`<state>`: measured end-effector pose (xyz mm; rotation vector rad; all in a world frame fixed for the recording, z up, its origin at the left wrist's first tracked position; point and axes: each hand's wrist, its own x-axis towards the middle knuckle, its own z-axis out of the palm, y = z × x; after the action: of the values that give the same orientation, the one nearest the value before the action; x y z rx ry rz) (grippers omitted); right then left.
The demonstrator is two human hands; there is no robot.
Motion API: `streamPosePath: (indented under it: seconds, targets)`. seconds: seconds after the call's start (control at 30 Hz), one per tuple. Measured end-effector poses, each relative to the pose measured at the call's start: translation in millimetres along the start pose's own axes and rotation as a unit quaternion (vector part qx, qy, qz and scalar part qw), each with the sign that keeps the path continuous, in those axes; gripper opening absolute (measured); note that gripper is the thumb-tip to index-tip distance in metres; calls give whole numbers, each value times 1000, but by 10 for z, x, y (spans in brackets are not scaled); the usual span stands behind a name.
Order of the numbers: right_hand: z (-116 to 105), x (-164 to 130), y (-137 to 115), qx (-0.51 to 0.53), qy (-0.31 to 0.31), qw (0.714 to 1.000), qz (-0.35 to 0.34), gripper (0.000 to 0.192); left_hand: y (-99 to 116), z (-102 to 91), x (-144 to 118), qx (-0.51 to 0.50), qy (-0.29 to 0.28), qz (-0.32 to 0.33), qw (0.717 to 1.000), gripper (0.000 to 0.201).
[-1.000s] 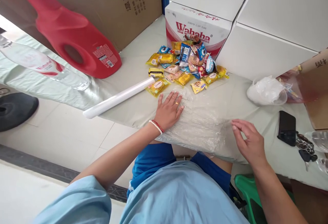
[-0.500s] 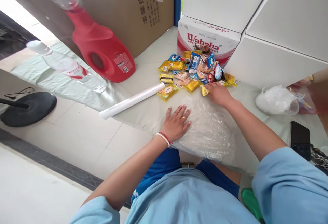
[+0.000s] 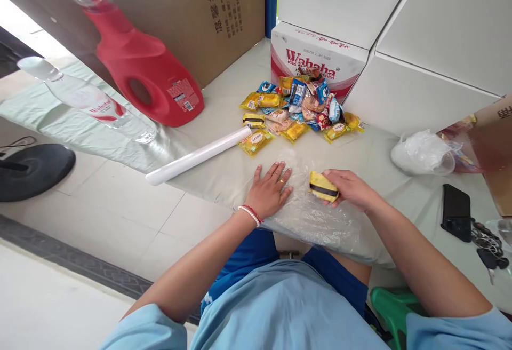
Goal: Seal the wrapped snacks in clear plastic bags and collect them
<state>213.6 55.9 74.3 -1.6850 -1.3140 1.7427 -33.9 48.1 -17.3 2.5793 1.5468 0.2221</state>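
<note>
Two hands rest on the clear plastic sheet [image 3: 320, 216] at the middle of the frame. The left hand [image 3: 270, 192] lies flat, fingers spread, holding nothing. The right hand [image 3: 350, 190] is curled around a yellow snack packet [image 3: 322, 187], just beside the left. More snacks [image 3: 298, 110] lie heaped above on the surface [image 3: 224, 110].

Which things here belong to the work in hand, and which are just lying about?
In use: left hand flat on the clear plastic sheet; right hand holding a yellow snack packet; snack pile.

Lying about: red jug, water bottle, phone, keys.
</note>
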Motion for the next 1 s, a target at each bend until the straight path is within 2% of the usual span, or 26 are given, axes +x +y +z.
streamPosePath:
  seconds: [0.07, 0.1, 0.13, 0.23, 0.27, 0.33, 0.43, 0.5, 0.63, 0.77, 0.83, 0.9, 1.0]
  targets:
    - [147, 1, -2, -121, -8, 993, 9, 47, 0, 3, 3, 2, 1, -1, 1000, 60]
    - [184, -3, 5, -203, 13, 979, -3, 49, 2, 5, 3, 2, 1, -3, 1000, 60]
    - [193, -12, 19, -292, 47, 955, -22, 49, 5, 6, 3, 1, 2, -4, 1000, 60]
    - [114, -57, 107, -494, 159, 849, -99, 46, 18, 9, -1, -2, 1, -4, 1000, 59]
    - [80, -70, 146, -520, 170, 827, -130, 45, 21, 9, -2, -2, 1, -3, 1000, 59]
    - [46, -76, 227, -539, 137, 809, -189, 47, 17, 4, -1, -2, 1, -1, 1000, 59]
    - [80, -32, 363, -548, 64, 804, -221, 53, -36, -23, 21, -3, -5, 6, 1000, 59]
    - [89, 6, 474, -555, 63, 802, -212, 52, -100, -47, 46, -7, -13, 9, 1000, 58]
    - [-107, 16, 670, -542, 112, 807, -208, 48, -223, -61, 90, -7, -16, 20, 1000, 59]
    - [-322, -54, 602, -494, 196, 819, -217, 45, -251, -37, 92, -9, -12, 22, 1000, 60]
    - [-269, -80, 486, -451, 198, 830, -261, 47, -247, -38, 86, -12, -10, 24, 1000, 60]
    - [-96, -84, 384, -432, 153, 842, -286, 48, -242, -49, 78, -14, -5, 26, 1000, 61]
    - [218, -20, 298, -483, 65, 840, -237, 50, -240, -73, 72, -21, 1, 25, 999, 60]
